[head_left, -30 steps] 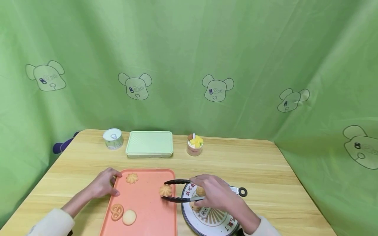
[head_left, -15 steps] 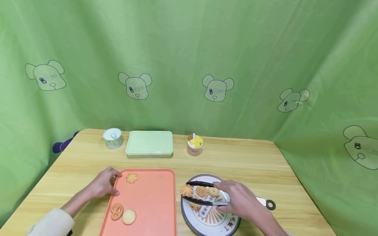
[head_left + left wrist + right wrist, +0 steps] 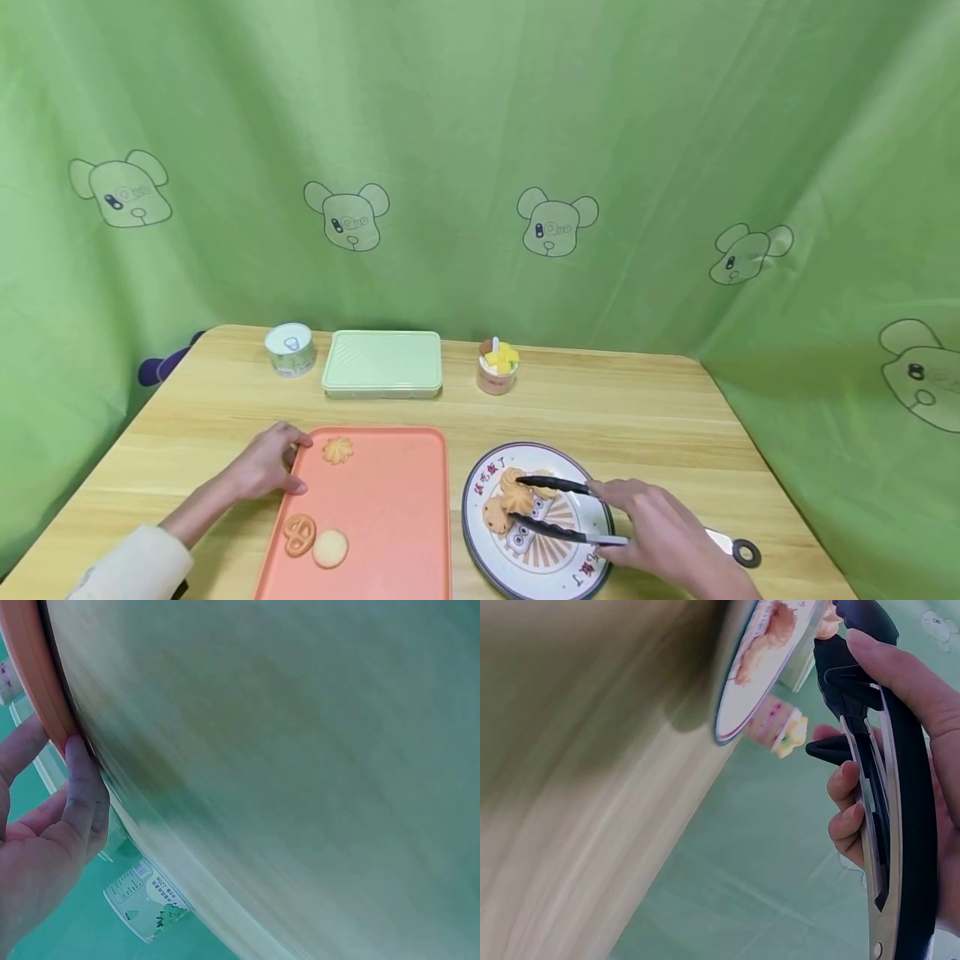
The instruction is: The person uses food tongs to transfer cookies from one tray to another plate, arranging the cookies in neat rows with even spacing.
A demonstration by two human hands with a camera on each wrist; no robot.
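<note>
My left hand (image 3: 266,462) holds the left rim of a coral-pink tray (image 3: 390,517), its fingertips against the edge in the left wrist view. On the tray lie a flower-shaped cookie (image 3: 337,451), a pretzel cookie (image 3: 299,534) and a round pale cookie (image 3: 330,549). My right hand (image 3: 656,525) grips black-tipped metal tongs (image 3: 885,802) above a white patterned plate (image 3: 480,467). Between the tong tips is another flower-shaped cookie (image 3: 517,497), over the other cookies on the plate. Whether the tips still squeeze it, I cannot tell. A brown cookie (image 3: 495,516) lies beside it.
Along the back of the wooden table (image 3: 615,400) stand a tin can (image 3: 290,350), a pale green lidded box (image 3: 384,362) and a dessert cup with yellow toppings (image 3: 497,367). Green curtains (image 3: 450,100) hang behind and at both sides.
The tongs have carried the flower-shaped cookie from the tray's right side rightward over the plate, among the other cookies. My right hand has moved right with them; the left hand keeps its place.
</note>
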